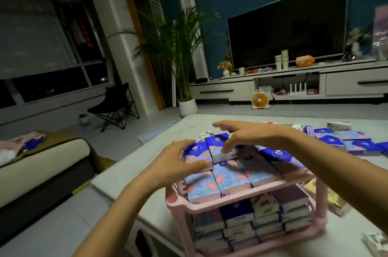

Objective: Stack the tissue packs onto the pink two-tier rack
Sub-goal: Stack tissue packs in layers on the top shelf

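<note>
The pink two-tier rack (212,202) stands on the pale table. Its lower tier is filled with stacked tissue packs (252,223). The upper tier carries a row of blue-and-pink floral packs (228,177) with more packs lying on top. My left hand (178,164) grips the leftmost upper pack (196,155), thumb along its near side, fingers over its far edge. My right hand (247,135) hovers over the neighbouring top pack (219,147), fingers spread and relaxed, fingertips touching or just above it.
Several loose tissue packs (344,140) lie on the table (130,181) to the right behind the rack, and more at the right front. A sofa (42,164) sits to the left. A TV stand, a small fan and a potted palm stand beyond the table.
</note>
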A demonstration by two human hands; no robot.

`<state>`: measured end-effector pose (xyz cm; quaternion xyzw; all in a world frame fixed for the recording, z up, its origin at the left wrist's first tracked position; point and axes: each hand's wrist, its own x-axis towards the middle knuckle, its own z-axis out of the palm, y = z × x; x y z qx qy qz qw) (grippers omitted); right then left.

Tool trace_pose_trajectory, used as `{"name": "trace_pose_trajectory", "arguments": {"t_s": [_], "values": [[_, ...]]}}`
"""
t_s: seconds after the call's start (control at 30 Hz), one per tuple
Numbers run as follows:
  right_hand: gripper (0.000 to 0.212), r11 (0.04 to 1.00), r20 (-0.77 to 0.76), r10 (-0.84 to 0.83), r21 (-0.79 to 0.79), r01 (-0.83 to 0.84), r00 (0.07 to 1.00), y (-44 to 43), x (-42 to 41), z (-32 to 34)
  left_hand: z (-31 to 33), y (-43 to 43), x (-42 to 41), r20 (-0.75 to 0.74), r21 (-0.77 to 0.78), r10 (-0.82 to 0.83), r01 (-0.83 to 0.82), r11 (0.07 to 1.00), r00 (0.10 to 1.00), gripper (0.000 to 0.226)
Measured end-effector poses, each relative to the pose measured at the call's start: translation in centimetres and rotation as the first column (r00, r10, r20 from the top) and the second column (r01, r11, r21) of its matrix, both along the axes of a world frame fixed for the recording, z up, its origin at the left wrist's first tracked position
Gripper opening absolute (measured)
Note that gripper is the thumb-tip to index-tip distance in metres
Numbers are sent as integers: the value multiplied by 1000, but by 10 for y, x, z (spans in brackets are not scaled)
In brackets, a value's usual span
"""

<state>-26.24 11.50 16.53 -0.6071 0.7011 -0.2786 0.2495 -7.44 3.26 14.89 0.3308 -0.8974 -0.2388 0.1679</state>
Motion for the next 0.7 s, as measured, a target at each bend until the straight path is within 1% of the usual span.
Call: {"name": "trace_pose_trajectory", "arguments": {"t_s": [0.03, 0.07, 0.13, 0.2, 0.3, 0.43, 0.5, 0.6, 0.67, 0.7], "values": [[75, 998, -9, 39, 46, -39, 999, 0, -1, -1, 1, -3, 1, 4, 28, -7, 7, 1000, 1000, 74], [77, 997, -51, 52, 66, -48, 997, -2, -3, -2, 1, -6, 2, -6, 53, -2, 2, 999, 1000, 77], [76, 998, -117, 43, 58, -37, 992, -5, -4, -4, -2, -12, 2, -39, 103, 17, -12, 995, 999, 84], [73, 999, -110, 37, 32, -34, 993, -7, -5, -4, -5, -16, 2, -60, 126, 37, -29, 992, 998, 89], [72, 999, -119, 46, 17, -45, 992, -9, -6, -3, -8, -17, 0, -110, 130, 60, -45, 991, 992, 88], [69, 999, -126, 46, 1, -46, 991, -13, -4, -4, -11, -20, 0, -151, 119, 71, -53, 991, 986, 77], [69, 999, -132, 51, -10, -53, 990, -15, -4, -5, -13, -21, 0, -169, 123, 69, -48, 991, 983, 75], [67, 998, -133, 61, -16, -64, 989, -15, -3, -5, -13, -22, 1, -182, 109, 72, -52, 993, 981, 83], [66, 998, -146, 65, -16, -68, 987, -15, -2, -5, -16, -24, 2, -160, 63, 77, -67, 996, 984, 92], [66, 998, -152, 65, -16, -69, 986, -16, -2, -5, -17, -26, 2, -153, 48, 80, -73, 996, 985, 91]]}}
